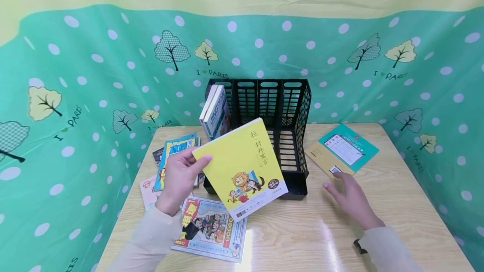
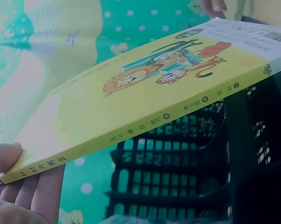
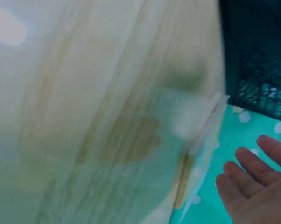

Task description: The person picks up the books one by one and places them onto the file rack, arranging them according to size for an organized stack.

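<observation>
Pale sleeves [image 1: 145, 238] are seen nearest the camera. Beyond, a green dotted cloth [image 1: 124, 83] is hung around a wooden table [image 1: 287, 238], on which a black rack [image 1: 296, 190] is stood. Before the rack, a yellow book [image 1: 238, 154] is held tilted above the table, one corner pinched between thumb and fingers of the left hand [image 1: 181, 177]. By the right hand [image 1: 351, 200], loosely open, nothing is held; beside its fingertips a green-and-tan notebook [image 1: 344, 148] is laid, contact being unclear.
</observation>
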`<action>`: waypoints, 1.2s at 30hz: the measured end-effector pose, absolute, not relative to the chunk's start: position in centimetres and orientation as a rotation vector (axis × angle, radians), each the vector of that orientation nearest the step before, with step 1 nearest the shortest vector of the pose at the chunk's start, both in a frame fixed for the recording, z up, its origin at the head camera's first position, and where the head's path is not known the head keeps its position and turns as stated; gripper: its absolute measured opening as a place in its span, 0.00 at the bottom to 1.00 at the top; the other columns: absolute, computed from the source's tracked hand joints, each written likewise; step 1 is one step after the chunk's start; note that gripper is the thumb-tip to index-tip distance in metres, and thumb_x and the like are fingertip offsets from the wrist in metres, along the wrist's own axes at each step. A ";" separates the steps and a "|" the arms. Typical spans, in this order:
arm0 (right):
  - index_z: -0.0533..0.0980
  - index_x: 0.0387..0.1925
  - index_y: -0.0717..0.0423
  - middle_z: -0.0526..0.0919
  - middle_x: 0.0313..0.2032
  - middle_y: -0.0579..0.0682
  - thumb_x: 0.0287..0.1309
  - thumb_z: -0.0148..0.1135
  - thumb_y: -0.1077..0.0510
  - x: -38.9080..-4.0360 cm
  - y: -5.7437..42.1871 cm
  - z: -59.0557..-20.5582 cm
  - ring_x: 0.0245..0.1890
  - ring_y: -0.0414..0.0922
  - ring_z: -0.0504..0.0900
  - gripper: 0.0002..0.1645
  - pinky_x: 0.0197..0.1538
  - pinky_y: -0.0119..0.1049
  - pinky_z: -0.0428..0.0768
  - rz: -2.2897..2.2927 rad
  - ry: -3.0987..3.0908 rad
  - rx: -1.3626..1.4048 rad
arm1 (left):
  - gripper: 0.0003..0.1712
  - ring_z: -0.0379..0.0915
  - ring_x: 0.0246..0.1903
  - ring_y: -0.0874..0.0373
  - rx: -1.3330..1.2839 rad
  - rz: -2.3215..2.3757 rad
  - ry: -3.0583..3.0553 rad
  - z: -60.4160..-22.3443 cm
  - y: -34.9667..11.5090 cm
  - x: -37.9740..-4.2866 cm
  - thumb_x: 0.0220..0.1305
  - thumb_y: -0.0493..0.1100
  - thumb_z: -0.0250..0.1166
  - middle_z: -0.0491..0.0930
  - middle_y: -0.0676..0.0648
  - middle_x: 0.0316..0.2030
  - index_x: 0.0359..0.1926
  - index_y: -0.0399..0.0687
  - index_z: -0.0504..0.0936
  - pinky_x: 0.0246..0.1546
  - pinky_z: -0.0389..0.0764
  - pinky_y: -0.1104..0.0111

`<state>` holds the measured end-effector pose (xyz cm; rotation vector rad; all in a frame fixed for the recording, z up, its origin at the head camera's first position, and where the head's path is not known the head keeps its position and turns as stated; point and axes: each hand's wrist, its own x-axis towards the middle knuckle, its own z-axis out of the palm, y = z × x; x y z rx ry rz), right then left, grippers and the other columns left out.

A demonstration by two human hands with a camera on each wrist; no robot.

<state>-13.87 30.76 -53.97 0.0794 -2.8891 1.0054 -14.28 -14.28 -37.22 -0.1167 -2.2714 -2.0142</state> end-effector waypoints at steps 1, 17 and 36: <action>0.62 0.62 0.72 0.67 0.59 0.71 0.63 0.55 0.37 -14.2 31.0 -54.2 0.59 0.68 0.65 0.45 0.57 0.65 0.66 0.976 -2.890 0.078 | 0.18 0.84 0.31 0.54 -0.103 -2.014 -2.260 -37.1 -14.5 -14.3 0.59 0.46 0.69 0.86 0.45 0.35 0.46 0.37 0.83 0.29 0.82 0.72; 0.57 0.68 0.69 0.53 0.68 0.73 0.63 0.52 0.33 -15.8 32.4 -55.5 0.67 0.71 0.49 0.50 0.64 0.66 0.53 0.660 -3.049 0.180 | 0.17 0.84 0.32 0.55 -0.006 -2.072 -1.977 -35.5 -17.6 -14.9 0.58 0.37 0.69 0.86 0.45 0.33 0.45 0.28 0.81 0.33 0.84 0.67; 0.61 0.66 0.69 0.61 0.65 0.71 0.65 0.50 0.36 -15.2 32.7 -56.5 0.65 0.70 0.56 0.44 0.64 0.67 0.51 0.434 -3.093 0.202 | 0.14 0.84 0.29 0.55 0.037 -1.901 -1.734 -34.2 -18.5 -15.7 0.56 0.35 0.70 0.86 0.43 0.31 0.41 0.29 0.83 0.30 0.84 0.69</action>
